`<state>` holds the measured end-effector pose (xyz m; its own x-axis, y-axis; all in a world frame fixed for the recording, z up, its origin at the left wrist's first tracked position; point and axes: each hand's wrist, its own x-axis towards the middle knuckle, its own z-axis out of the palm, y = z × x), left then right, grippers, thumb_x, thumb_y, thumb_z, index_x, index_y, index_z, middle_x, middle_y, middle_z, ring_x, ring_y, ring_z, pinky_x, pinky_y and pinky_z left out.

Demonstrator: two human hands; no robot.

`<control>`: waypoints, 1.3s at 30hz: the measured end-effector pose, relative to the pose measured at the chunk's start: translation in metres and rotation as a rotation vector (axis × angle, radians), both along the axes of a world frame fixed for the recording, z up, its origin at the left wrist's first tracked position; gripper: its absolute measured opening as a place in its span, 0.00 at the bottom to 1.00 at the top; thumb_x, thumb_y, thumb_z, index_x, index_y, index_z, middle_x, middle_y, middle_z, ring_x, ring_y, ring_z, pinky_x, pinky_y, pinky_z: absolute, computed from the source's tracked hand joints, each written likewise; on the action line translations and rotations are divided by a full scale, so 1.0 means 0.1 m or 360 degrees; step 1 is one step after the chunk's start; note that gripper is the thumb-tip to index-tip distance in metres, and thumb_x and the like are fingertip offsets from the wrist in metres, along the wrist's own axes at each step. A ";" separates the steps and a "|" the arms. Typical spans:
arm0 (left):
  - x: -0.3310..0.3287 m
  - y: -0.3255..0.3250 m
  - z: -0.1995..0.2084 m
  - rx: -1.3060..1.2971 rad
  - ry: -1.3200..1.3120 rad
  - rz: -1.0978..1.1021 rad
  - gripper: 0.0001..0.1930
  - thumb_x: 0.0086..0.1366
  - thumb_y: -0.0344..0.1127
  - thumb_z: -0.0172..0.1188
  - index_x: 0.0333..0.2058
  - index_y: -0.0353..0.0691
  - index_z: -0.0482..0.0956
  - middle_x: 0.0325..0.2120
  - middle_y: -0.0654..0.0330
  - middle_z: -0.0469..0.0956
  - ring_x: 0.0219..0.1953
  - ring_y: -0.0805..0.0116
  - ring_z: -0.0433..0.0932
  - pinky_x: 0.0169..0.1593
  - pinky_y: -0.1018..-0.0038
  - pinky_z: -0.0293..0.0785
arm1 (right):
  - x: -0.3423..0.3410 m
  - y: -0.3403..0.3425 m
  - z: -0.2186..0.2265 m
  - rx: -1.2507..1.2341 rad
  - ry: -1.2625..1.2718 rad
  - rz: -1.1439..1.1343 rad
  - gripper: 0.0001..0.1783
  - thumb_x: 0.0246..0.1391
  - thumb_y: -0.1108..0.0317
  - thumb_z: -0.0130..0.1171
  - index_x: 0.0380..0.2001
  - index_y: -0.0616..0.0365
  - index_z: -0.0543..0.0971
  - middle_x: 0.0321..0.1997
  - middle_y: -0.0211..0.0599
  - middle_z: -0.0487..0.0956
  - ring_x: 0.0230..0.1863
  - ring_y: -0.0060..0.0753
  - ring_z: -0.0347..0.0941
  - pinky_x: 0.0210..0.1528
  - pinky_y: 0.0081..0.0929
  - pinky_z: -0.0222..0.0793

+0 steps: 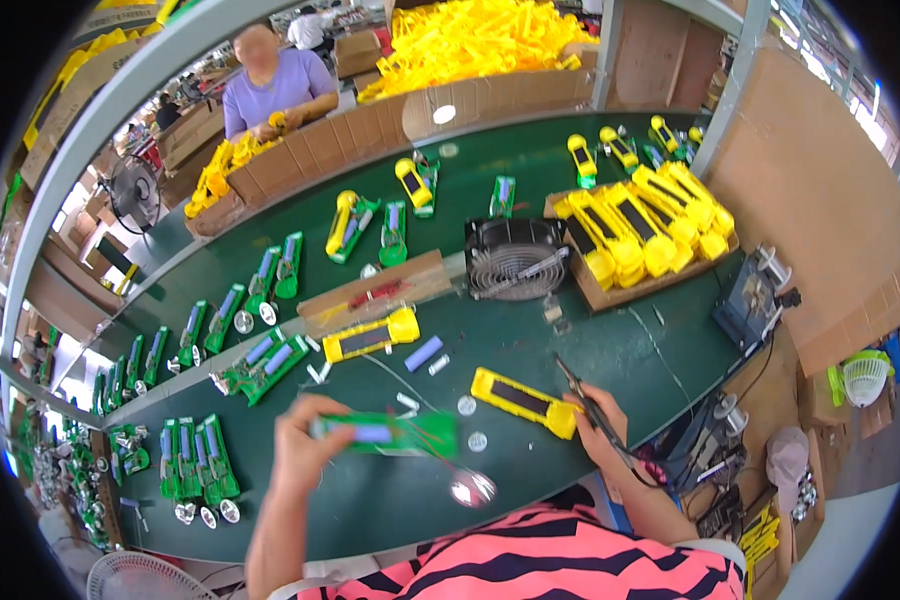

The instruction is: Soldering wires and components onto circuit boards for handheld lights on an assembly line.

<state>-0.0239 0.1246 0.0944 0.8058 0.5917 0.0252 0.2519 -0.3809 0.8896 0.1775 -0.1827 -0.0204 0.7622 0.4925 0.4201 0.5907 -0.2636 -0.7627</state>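
While the green table (pixel 630 350) spans much of the view, a carton (pixel 625 294) of yellow units (pixel 640 225) sits toward its right, just beside a black fan (pixel 515 265). Nearer the body, the left hand (pixel 310 440) grips one end of a green case (pixel 428 436), somewhat blurred. A yellow case (pixel 513 395) lies with one end by the right hand (pixel 602 425), which is closed around a soldering iron (pixel 574 381). Smaller still are a shiny lamp (pixel 472 488) near the green case and a loose blue cell (pixel 423 353) beyond it.

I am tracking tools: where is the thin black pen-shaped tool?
In the head view, the tool is right of centre, held in the right hand, beside a yellow rectangular plastic frame with dark panel.
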 end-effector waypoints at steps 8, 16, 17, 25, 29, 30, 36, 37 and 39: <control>-0.05 -1.12 -0.66 0.1084 0.0174 0.0014 0.14 0.40 0.31 0.66 0.29 0.36 0.77 0.35 0.56 0.72 0.43 0.60 0.68 0.43 0.69 0.64 | -0.09 0.01 -0.09 -0.0012 -0.0424 0.0108 0.26 0.38 0.78 0.57 0.45 0.56 0.64 0.40 0.35 0.76 0.41 0.41 0.71 0.57 0.49 0.52; 0.54 -1.56 -0.59 0.1063 -0.0216 -0.0769 0.16 0.42 0.29 0.62 0.33 0.39 0.75 0.29 0.59 0.75 0.33 0.61 0.73 0.41 0.70 0.65 | -0.26 -0.05 -0.28 -0.0027 -0.0459 0.0206 0.27 0.38 0.78 0.57 0.46 0.55 0.66 0.34 0.35 0.77 0.34 0.34 0.75 0.59 0.47 0.51; 0.57 -1.59 -0.69 0.1069 -0.0214 -0.0768 0.16 0.42 0.29 0.62 0.33 0.39 0.75 0.29 0.59 0.75 0.33 0.61 0.73 0.41 0.70 0.65 | -0.25 -0.03 -0.28 -0.0020 -0.0459 0.0207 0.27 0.38 0.78 0.57 0.46 0.55 0.66 0.34 0.35 0.77 0.34 0.34 0.75 0.59 0.47 0.51; 0.66 -1.67 -0.89 0.0673 -0.0358 -0.0862 0.15 0.44 0.27 0.60 0.35 0.40 0.75 0.25 0.61 0.75 0.31 0.62 0.72 0.40 0.69 0.65 | -0.16 -0.01 -0.28 0.0023 -0.0268 0.0493 0.26 0.42 0.78 0.53 0.48 0.59 0.65 0.37 0.40 0.76 0.36 0.39 0.74 0.56 0.46 0.56; 0.67 -1.64 -0.95 0.0861 -0.0348 -0.0949 0.14 0.46 0.25 0.60 0.35 0.40 0.75 0.26 0.59 0.75 0.31 0.61 0.73 0.39 0.69 0.66 | -0.16 0.00 -0.17 0.0081 -0.0221 0.0499 0.26 0.41 0.79 0.53 0.49 0.59 0.64 0.40 0.41 0.75 0.41 0.41 0.73 0.50 0.36 0.65; 0.66 -1.64 -0.96 0.0860 -0.0348 -0.0951 0.14 0.46 0.25 0.60 0.35 0.40 0.75 0.26 0.59 0.75 0.31 0.61 0.73 0.39 0.69 0.66 | -0.16 -0.02 -0.15 0.0060 -0.0110 0.0509 0.27 0.41 0.79 0.53 0.49 0.59 0.64 0.41 0.42 0.75 0.43 0.41 0.73 0.48 0.33 0.67; 0.53 -1.63 -0.89 -0.1027 -0.0604 0.0159 0.04 0.54 0.20 0.53 0.30 0.30 0.73 0.26 0.58 0.75 0.30 0.69 0.75 0.37 0.76 0.71 | -0.22 -0.08 -0.24 0.0176 0.0207 0.0534 0.22 0.48 0.75 0.55 0.47 0.55 0.62 0.38 0.41 0.77 0.36 0.35 0.76 0.35 0.26 0.71; 0.49 -1.56 -0.86 -0.1181 -0.0709 0.0253 0.03 0.55 0.20 0.53 0.29 0.30 0.72 0.26 0.57 0.75 0.29 0.69 0.74 0.38 0.76 0.71 | -0.23 -0.11 -0.14 0.0096 0.0197 0.0563 0.21 0.50 0.72 0.55 0.46 0.53 0.62 0.36 0.41 0.77 0.33 0.35 0.77 0.32 0.23 0.71; 0.43 -1.44 -0.84 -0.1159 -0.0790 0.0266 0.03 0.53 0.19 0.54 0.28 0.31 0.74 0.25 0.57 0.75 0.28 0.70 0.74 0.36 0.77 0.71 | -0.24 -0.24 0.02 -0.0143 0.0380 0.0756 0.25 0.47 0.74 0.57 0.48 0.50 0.61 0.36 0.40 0.77 0.34 0.39 0.76 0.33 0.26 0.72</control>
<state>0.0189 -0.0195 0.0103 0.7040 0.7057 -0.0794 -0.2247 0.3275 0.9178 0.1531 -0.2065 -0.0187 0.5158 0.8324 0.2026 0.4737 -0.0801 -0.8770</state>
